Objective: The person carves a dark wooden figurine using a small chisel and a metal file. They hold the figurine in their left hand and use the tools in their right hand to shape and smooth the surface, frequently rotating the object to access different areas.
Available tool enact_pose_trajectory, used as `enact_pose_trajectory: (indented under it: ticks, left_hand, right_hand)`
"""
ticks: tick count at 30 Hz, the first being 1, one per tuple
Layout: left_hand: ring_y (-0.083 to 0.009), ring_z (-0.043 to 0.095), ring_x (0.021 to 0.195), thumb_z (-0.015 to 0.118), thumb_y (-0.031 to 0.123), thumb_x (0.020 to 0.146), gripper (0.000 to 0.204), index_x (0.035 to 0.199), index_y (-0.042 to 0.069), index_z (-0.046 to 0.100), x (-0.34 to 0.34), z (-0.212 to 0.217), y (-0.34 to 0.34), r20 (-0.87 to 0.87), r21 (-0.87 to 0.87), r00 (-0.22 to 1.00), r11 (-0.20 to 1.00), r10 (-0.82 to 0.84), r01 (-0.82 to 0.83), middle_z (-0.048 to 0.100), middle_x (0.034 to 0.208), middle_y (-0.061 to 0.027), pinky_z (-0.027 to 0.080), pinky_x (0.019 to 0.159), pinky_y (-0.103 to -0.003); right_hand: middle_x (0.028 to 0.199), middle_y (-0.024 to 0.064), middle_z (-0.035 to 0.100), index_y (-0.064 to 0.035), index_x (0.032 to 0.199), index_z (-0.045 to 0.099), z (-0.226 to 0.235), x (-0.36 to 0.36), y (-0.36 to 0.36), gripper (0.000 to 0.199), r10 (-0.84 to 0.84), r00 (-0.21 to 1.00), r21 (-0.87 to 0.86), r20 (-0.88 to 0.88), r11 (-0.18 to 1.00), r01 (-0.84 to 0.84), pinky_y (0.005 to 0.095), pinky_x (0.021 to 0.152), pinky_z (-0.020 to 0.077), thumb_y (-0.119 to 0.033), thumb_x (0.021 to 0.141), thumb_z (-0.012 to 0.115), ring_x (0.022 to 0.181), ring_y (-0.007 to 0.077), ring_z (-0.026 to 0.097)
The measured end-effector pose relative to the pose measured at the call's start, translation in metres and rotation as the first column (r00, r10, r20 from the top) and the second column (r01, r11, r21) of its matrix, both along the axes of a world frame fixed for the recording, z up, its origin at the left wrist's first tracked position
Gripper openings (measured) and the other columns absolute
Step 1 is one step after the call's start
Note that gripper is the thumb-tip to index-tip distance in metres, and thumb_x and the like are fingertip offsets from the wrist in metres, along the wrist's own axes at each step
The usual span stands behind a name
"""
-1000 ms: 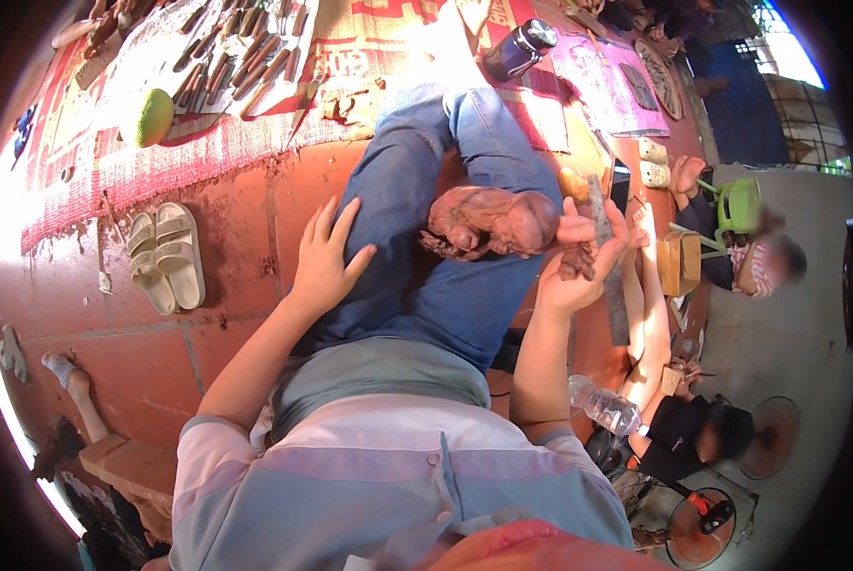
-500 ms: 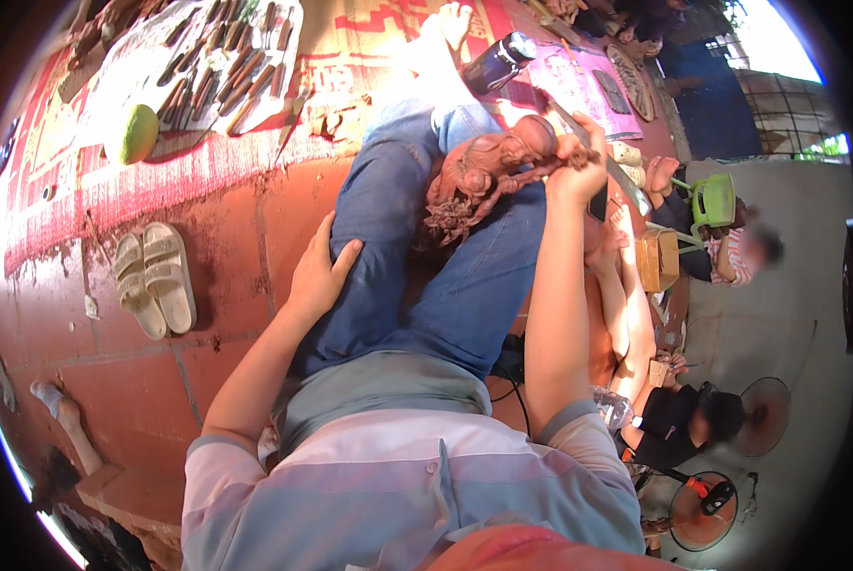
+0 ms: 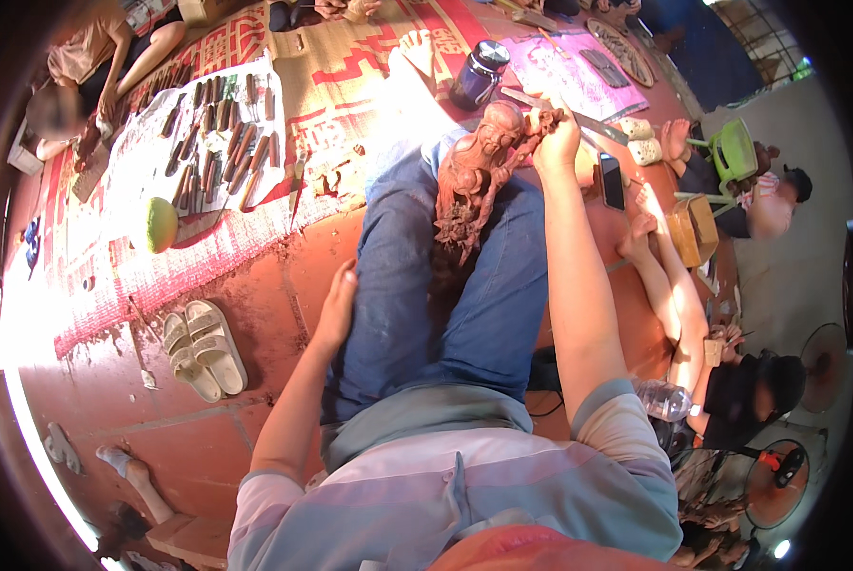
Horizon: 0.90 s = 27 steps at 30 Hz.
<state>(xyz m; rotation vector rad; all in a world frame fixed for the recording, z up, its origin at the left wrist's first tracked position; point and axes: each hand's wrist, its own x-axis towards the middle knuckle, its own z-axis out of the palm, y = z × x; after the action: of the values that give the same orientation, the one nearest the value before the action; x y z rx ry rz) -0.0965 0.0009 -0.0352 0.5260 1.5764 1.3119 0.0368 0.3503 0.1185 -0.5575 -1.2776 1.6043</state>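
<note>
A reddish-brown carved wooden figure (image 3: pixel 479 167) stands tilted between my jeans-covered legs (image 3: pixel 383 276). It shows a bald head, a round body and a knotty, root-like base. My right hand (image 3: pixel 559 143) is closed around the carved top of its staff, at the figure's upper right. Against the outer side of my left leg lies my left hand (image 3: pixel 339 303), its thumb on the denim and nothing held; some of its fingers are hidden by the leg. Just behind the figure, a long flat blade-like strip (image 3: pixel 578 122) passes by my right hand.
Many wood-handled carving tools (image 3: pixel 226 143) lie on a white cloth at the left, beside a green fruit (image 3: pixel 155 225). Beige sandals (image 3: pixel 205 350) rest on the tiles. A dark flask (image 3: pixel 480 74) stands ahead; a phone (image 3: pixel 612 181) and wooden box (image 3: pixel 695 228) are right. People sit on both sides.
The carved figure has turned more upright in my right hand. My left hand has slid from the knee down to the leg's outer side. The whole view has shifted, showing more at the left.
</note>
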Motion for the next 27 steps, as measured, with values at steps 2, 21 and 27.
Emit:
enact_pose_trajectory:
  ticks: [2, 21, 27]
  left_hand:
    - [-0.0284, 0.039, 0.129, 0.036, 0.053, 0.094, 0.067, 0.143, 0.008, 0.030, -0.018, -0.025, 0.007, 0.297, -0.128, 0.951, 0.990, 0.088, -0.051, 0.038, 0.142, -0.0194, 0.031, 0.105, -0.037]
    - [-0.0390, 0.042, 0.124, 0.059, 0.029, 0.087, 0.064, 0.141, 0.008, 0.033, 0.044, 0.041, 0.003, -0.816, -0.021, 0.574, 0.997, -0.063, 0.080, 0.037, 0.138, -0.0236, 0.035, 0.102, -0.043]
    - [-0.0346, 0.045, 0.122, 0.058, 0.030, 0.088, 0.058, 0.138, 0.009, 0.037, 0.037, 0.034, 0.004, -0.741, 0.024, 0.671, 0.998, -0.021, 0.058, 0.045, 0.131, -0.0194, 0.037, 0.101, -0.040]
  right_hand:
    - [0.054, 0.0013, 0.042, 0.0003, 0.094, 0.059, 0.004, -0.005, -0.008, 0.032, -0.042, 0.996, 0.042, 0.084, 0.998, 0.039, 0.0239, 0.053, 0.0361, -0.024, 0.096, 0.039, 0.051, 0.0129, 0.044]
    - [0.070, -0.0013, 0.057, -0.0045, 0.093, 0.067, -0.008, -0.014, -0.007, 0.029, -0.201, 0.966, 0.327, 0.162, 0.935, 0.139, 0.0187, 0.051, 0.0342, -0.010, 0.091, 0.038, 0.054, 0.0061, 0.044]
    - [0.065, -0.0001, 0.055, -0.0059, 0.091, 0.068, 0.003, -0.015, -0.022, 0.033, -0.135, 0.985, 0.122, 0.111, 0.985, 0.121, 0.0207, 0.047, 0.0342, -0.024, 0.093, 0.040, 0.049, 0.0075, 0.043]
